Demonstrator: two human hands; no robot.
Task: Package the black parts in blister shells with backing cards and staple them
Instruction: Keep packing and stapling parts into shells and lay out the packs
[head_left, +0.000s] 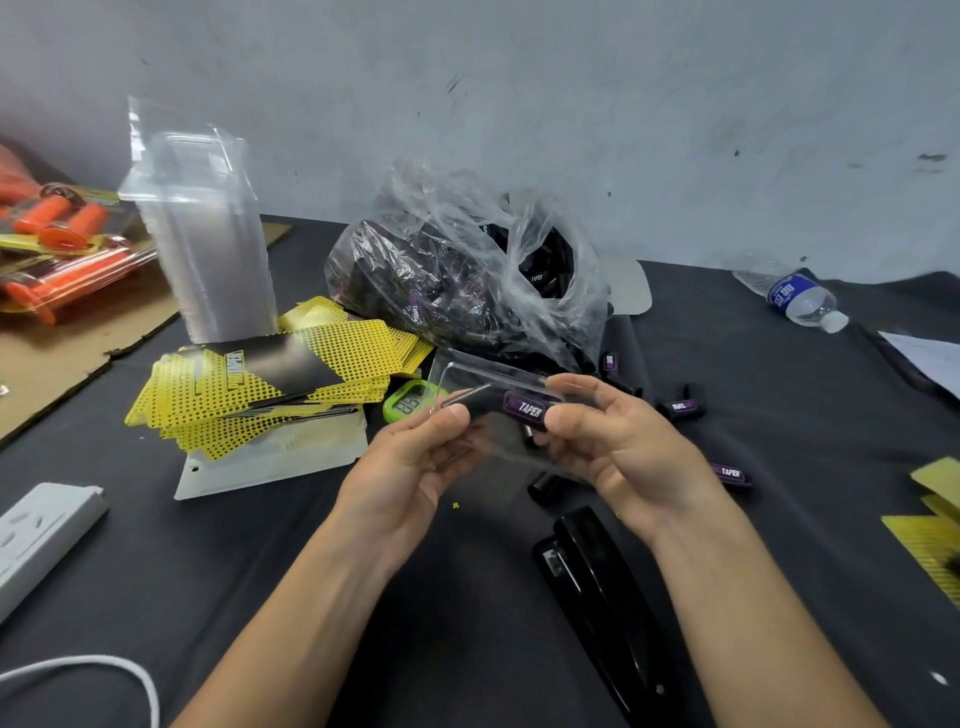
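My left hand (415, 462) and my right hand (618, 441) together hold a clear blister shell (483, 374) above the table. Inside the shell lies a black part (498, 405) with a purple TAPER label. Thumbs press on the shell's near face from both ends. A fanned pile of yellow-and-black backing cards (260, 384) lies to the left. A clear plastic bag (467, 275) full of black parts stands behind my hands. Loose black parts (730, 473) lie on the right. A black stapler (602, 597) rests on the table under my right forearm.
A tall stack of clear blister shells (208, 244) stands at the back left. Orange packaged goods (57, 249) lie on cardboard far left. A green digital timer (408, 402), a white power strip (36, 535), a water bottle (795, 296) and yellow cards (935, 540) surround the black table.
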